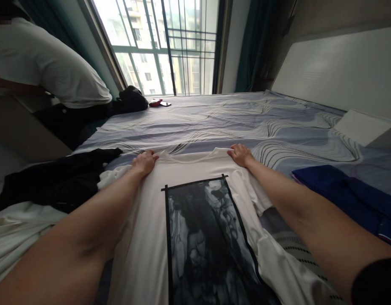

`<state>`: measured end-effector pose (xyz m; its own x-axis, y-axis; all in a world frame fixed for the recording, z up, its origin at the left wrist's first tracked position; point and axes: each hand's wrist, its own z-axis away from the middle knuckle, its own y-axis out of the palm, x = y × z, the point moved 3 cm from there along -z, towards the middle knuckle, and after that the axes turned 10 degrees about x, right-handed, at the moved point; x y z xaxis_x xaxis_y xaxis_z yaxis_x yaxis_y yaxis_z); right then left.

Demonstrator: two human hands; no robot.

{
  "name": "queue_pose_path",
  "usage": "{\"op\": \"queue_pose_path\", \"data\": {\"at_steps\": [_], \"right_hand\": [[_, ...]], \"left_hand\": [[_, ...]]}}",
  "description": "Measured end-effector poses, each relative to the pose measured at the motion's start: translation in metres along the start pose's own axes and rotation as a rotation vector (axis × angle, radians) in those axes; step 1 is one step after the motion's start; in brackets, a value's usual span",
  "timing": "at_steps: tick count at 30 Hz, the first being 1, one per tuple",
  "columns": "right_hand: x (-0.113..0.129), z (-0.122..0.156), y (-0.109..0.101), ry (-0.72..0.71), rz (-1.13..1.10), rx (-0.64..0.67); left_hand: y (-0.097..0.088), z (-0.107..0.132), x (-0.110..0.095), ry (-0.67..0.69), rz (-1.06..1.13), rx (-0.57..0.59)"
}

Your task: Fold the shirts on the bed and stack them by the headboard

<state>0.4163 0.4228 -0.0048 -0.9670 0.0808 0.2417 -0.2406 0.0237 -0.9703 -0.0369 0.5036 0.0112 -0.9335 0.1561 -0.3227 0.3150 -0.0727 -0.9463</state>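
Note:
A white T-shirt (147, 237) with a large dark printed panel lies spread on the bed, its neckline at the far end. My left hand (145, 162) is closed on the shirt's left shoulder, with the fingers curled at the cloth. At the opposite shoulder my right hand (241, 155) grips the fabric beside the collar. The shirt's right side is bunched in folds below my right forearm, and its lower end runs out of view.
The bed (214, 123) has a wavy-patterned sheet. Black clothes (62, 178) and white clothes (20, 233) lie left; a folded blue garment (348, 190) lies right. A person in a white top (55, 63) bends at far left. A phone (165, 104) rests near the window.

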Motion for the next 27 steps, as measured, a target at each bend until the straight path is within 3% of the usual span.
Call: {"op": "queue_pose_path", "data": {"at_steps": [4, 9, 13, 19, 24, 27], "right_hand": [[-0.022, 0.049, -0.003, 0.016, 0.000, 0.019], [-0.043, 0.127, 0.000, 0.067, 0.045, 0.130], [-0.042, 0.195, 0.000, 0.098, 0.035, 0.144], [-0.021, 0.310, -0.003, 0.054, -0.072, 0.110], [0.019, 0.403, -0.006, -0.048, -0.415, 0.024], [0.044, 0.445, -0.010, -0.009, -0.791, 0.003]], "left_hand": [[0.004, 0.057, -0.006, -0.003, -0.056, 0.018], [0.005, 0.153, 0.008, -0.119, -0.105, 0.081], [0.001, 0.231, 0.009, -0.151, -0.176, -0.010], [-0.005, 0.363, -0.014, -0.237, -0.142, -0.157], [0.026, 0.498, -0.045, -0.224, -0.040, -0.089], [0.041, 0.556, -0.067, -0.205, 0.017, -0.075]]}}
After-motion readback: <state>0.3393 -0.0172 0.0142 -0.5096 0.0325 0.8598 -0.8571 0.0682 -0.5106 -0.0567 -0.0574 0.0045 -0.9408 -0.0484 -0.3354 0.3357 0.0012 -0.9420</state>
